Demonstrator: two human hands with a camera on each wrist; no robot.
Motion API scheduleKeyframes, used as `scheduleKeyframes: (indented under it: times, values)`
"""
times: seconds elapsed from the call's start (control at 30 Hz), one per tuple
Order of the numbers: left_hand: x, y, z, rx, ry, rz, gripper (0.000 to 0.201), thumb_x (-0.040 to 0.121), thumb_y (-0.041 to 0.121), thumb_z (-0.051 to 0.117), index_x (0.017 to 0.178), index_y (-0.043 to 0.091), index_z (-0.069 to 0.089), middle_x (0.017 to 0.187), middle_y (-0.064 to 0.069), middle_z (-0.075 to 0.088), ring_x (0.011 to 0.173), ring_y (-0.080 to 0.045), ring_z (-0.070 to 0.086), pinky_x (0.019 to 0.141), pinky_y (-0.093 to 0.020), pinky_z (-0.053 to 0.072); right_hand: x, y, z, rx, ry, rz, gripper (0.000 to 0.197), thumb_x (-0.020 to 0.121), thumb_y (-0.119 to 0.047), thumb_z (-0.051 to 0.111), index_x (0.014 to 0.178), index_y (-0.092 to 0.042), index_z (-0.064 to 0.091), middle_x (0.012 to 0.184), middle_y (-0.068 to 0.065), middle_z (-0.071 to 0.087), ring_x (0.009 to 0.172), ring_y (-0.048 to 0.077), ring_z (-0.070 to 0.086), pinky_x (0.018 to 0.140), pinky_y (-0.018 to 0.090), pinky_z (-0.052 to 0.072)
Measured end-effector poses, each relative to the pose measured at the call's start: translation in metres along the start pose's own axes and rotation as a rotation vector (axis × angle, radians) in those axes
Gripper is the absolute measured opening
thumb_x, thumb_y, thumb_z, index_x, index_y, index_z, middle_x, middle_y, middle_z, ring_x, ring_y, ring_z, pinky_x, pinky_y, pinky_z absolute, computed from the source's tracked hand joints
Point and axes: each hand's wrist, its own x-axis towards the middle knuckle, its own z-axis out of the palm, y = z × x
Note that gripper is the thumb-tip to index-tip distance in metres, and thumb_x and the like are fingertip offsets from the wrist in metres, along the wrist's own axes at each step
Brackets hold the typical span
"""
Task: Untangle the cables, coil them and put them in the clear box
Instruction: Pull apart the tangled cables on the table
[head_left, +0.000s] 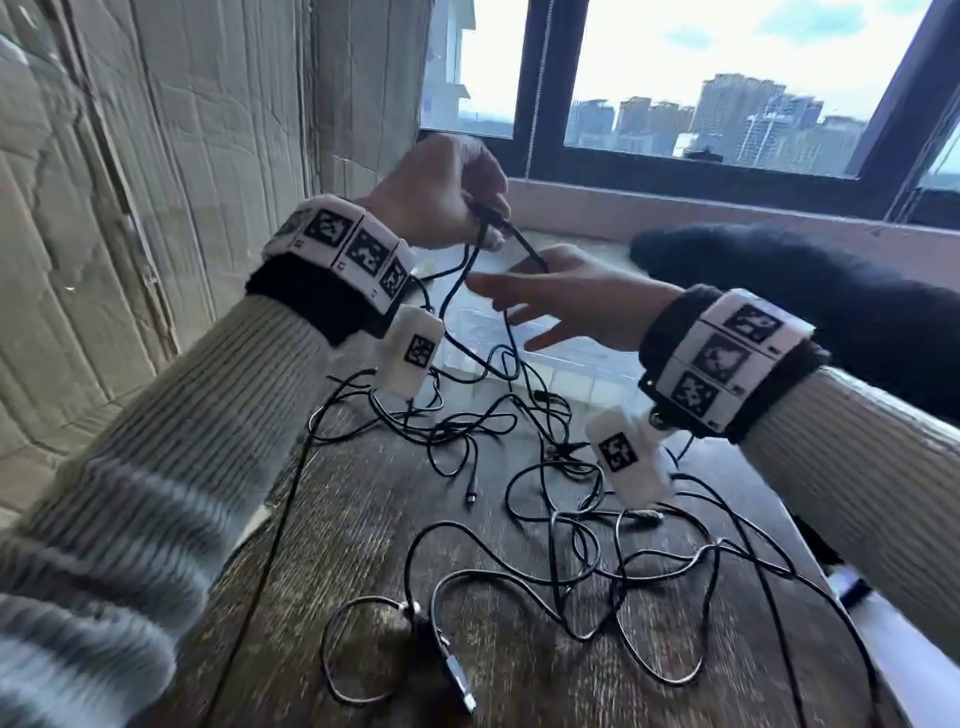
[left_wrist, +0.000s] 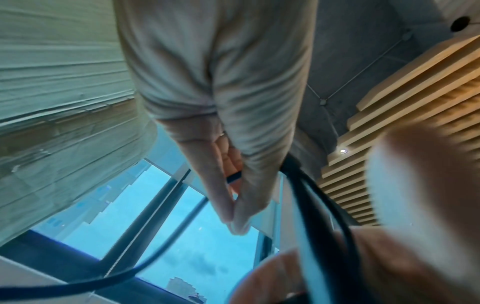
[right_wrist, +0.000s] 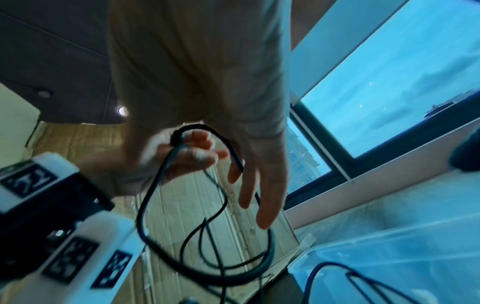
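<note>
Several thin black cables (head_left: 545, 519) lie tangled on the wooden table (head_left: 363, 519). My left hand (head_left: 488, 218) is raised above them and grips one black cable (head_left: 457, 291), whose strands hang down into the tangle. In the left wrist view the left hand's fingers (left_wrist: 233, 205) are pressed together round the cable (left_wrist: 233, 176). My right hand (head_left: 519, 306) hovers just right of the left, fingers straight and spread, with the cable running past them. The right wrist view shows those fingers (right_wrist: 249, 185) loose beside the cable loop (right_wrist: 155, 205). The clear box (head_left: 571, 358) stands behind the tangle, under the hands.
Cardboard sheets (head_left: 156, 182) cover the wall on the left. A window (head_left: 727, 78) and its sill (head_left: 675, 208) run along the back. Dark fabric (head_left: 805, 280) lies at the right. A USB plug (head_left: 462, 680) lies near the table's front.
</note>
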Motion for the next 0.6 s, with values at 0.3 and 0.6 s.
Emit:
scheduleKeyframes:
  times: [0.3, 0.6]
  values:
    - [-0.005, 0.008, -0.012, -0.102, 0.055, 0.047, 0.062, 0.063, 0.017, 0.086, 0.111, 0.004, 0.049, 0.101, -0.004, 0.064, 0.089, -0.014, 0.069, 0.074, -0.021, 0.057, 0.014, 0.001, 0.014, 0.115, -0.106, -0.006, 0.115, 0.048, -0.036, 0.086, 0.147, -0.022, 0.03, 0.15, -0.004, 0.038, 0.127, 0.017, 0.048, 0.085, 0.045, 0.058]
    - [-0.013, 0.037, -0.018, -0.308, 0.016, 0.198, 0.053, 0.073, 0.0, 0.076, 0.113, 0.005, 0.041, 0.108, -0.004, 0.055, 0.096, -0.008, 0.068, 0.082, -0.019, 0.053, 0.032, -0.007, 0.05, 0.12, -0.082, -0.003, 0.017, 0.081, -0.003, 0.071, 0.073, -0.012, 0.059, 0.067, 0.0, 0.058, 0.06, 0.013, 0.049, 0.056, 0.024, 0.044]
